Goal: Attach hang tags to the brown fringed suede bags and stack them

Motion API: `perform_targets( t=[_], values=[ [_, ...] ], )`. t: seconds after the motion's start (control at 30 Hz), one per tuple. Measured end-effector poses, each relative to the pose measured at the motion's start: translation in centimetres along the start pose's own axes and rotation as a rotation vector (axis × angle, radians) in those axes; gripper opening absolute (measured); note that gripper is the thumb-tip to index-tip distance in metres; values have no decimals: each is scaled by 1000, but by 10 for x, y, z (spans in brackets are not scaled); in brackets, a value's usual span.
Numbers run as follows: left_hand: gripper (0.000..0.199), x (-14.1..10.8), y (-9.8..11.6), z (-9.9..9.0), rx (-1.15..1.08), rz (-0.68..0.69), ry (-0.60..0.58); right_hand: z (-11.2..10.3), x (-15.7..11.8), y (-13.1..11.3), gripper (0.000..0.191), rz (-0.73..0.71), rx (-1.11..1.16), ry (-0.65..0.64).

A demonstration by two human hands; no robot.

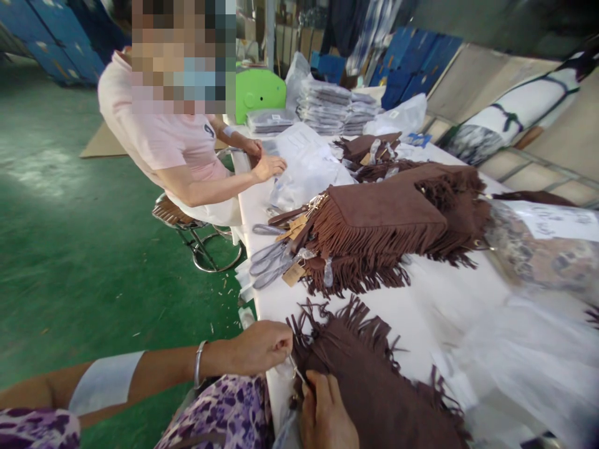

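A dark brown fringed suede bag [374, 374] lies at the table's near edge in front of me. My left hand [257, 349], with a bracelet on its wrist, is closed in a pinch at the bag's left corner. Close below it, my right hand [327, 411] is also closed, thumb and finger pressed together over the bag's edge. Between the two hands runs a thin pale strand or metal piece [293, 363], too small to name. Clear plastic wrapping and a bit of metal hardware sit under the fingers.
More brown fringed bags [388, 209] with tags and wrapped straps are piled on the white table [440, 312]. Clear plastic bags [528, 362] lie at right. Across the left corner, a co-worker [173, 143] handles plastic near stacked grey packages [322, 103].
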State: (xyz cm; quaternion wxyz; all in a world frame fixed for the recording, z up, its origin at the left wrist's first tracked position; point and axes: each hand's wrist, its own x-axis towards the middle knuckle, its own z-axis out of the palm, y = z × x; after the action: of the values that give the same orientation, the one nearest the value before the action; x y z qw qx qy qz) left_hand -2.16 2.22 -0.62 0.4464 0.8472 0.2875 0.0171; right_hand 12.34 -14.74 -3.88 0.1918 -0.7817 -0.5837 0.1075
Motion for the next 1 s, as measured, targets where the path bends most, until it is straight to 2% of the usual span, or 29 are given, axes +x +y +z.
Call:
perform_targets(
  t=[0.17,0.33,0.43,0.53,0.63,0.7,0.87,0.93,1.0],
  values=[
    [17,-1,2,-6,-309,-77,47,-1,1,4,28,13,43,11],
    [18,6,-1,-8,-694,-154,124,-7,14,1,26,3,120,74],
    [18,7,-3,-10,-733,-145,122,-11,28,-3,25,-27,208,58],
    [19,8,-1,-13,-748,-135,96,-14,43,-12,27,-38,279,-51],
    [24,13,2,-13,-796,-139,84,-16,52,-21,25,59,300,-165],
    [28,16,3,-12,-836,-144,85,-16,54,-24,24,113,339,-186],
    [31,15,-4,2,-935,-149,221,-18,50,-15,31,280,616,-195],
    [36,11,-5,10,-965,-168,153,-20,47,-10,37,369,713,-215],
    [36,6,-4,18,-962,-211,14,-21,46,-7,43,426,784,-214]
  ],
)
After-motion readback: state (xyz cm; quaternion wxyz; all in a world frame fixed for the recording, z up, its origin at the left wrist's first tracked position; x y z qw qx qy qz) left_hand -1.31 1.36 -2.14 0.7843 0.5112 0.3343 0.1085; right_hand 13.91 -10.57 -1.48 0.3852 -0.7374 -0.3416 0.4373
